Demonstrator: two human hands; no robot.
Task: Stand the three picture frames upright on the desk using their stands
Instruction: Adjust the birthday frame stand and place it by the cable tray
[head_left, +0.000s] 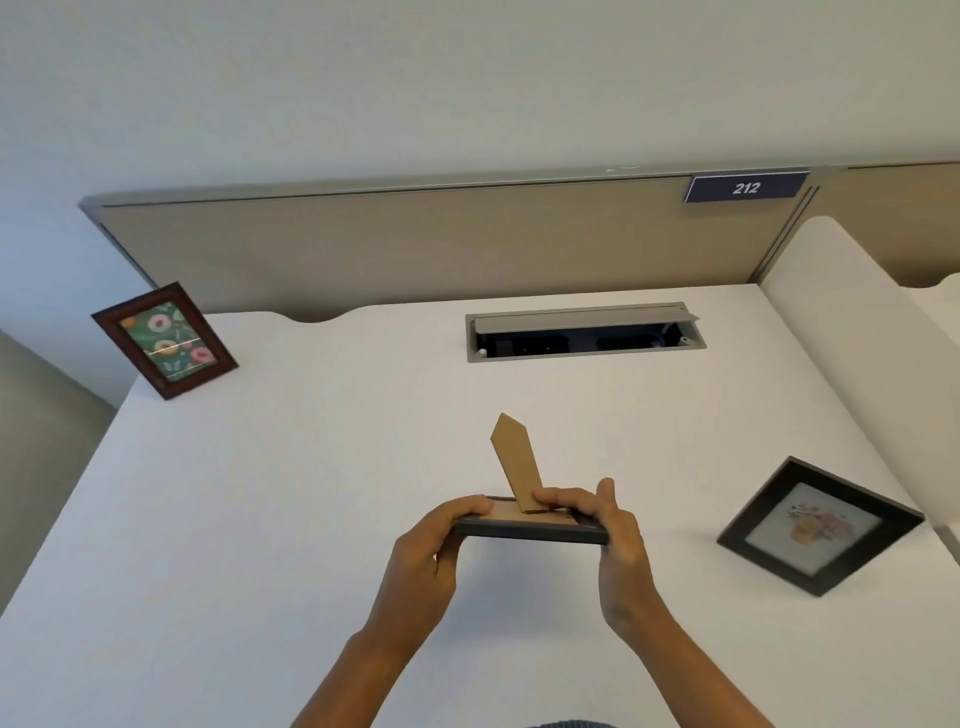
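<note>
I cannot see the picture in the dark frame (530, 531) that the hands hold, because its front faces down. I see only its near edge and a strip of its brown back. Its cardboard stand (517, 462) is swung out and points up and away from me. The bottom of the stand is partly hidden by fingers. My view cuts off both arms at the bottom edge, and a bit of striped cloth shows there that I cannot make out.

The left hand (426, 556) grips the left end of the dark frame, with the thumb on top and the fingers curled under it. The right hand (618, 540) grips the right end. Its fingers (563, 500) curl over the back and touch the bottom of the stand. The frame is held flat in the air above the white desk (311, 493), not touching it.

Far to the left of the held frame, near the back corner of the desk, a brown frame (165, 340) with a flower picture stands up and leans back. To the right of the held frame, a black frame (821, 525) lies flat, face up, with a pale picture that is too blurry to read. Behind the held frame, a gray cable box (586, 331) sits in the desk with its lid open. The inside is dark. A blue sign (746, 187) behind it says 212.
</note>
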